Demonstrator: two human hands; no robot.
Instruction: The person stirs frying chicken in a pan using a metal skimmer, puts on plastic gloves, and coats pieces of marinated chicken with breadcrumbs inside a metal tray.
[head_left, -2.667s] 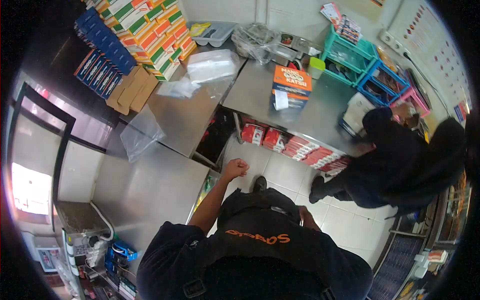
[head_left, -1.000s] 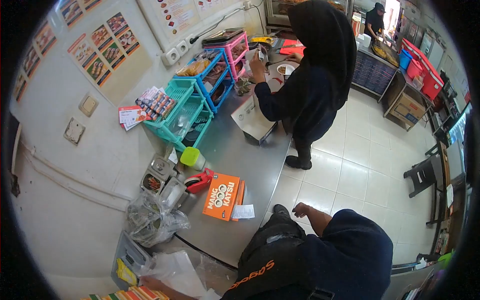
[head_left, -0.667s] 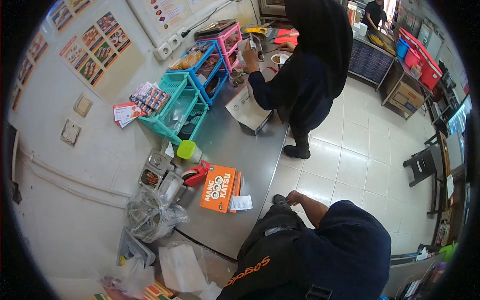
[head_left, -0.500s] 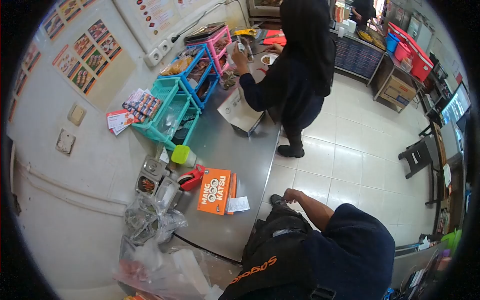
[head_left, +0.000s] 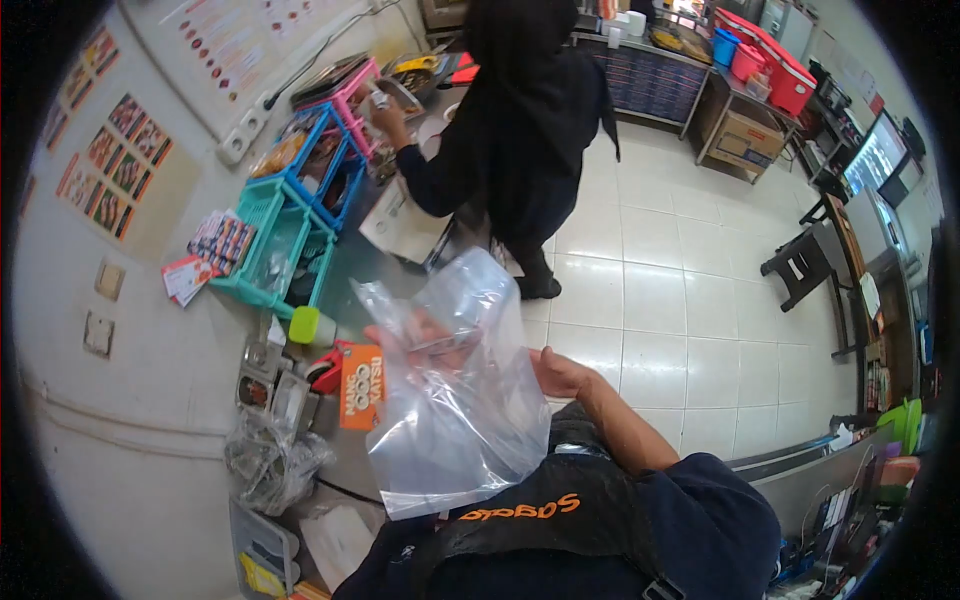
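A large, clear, thin plastic bag hangs crumpled in front of the wearer's chest, above the near end of a steel counter. The left hand shows hazily through its upper part and seems to bear it; whether those fingers are closed, or inside the bag or behind it, I cannot tell. The right hand is loosely open just beside the bag's edge; contact is unclear.

The bag looks very light, limp and slippery, with layers likely to cling. Its rim would be best pinched between thumb and fingertips on opposite sides, gently, since thin film can stretch or tear.

Left of the bag in view, an orange cardboard box with white lettering sits on the counter. Farther along, a person in dark clothing stands by an open white carton.
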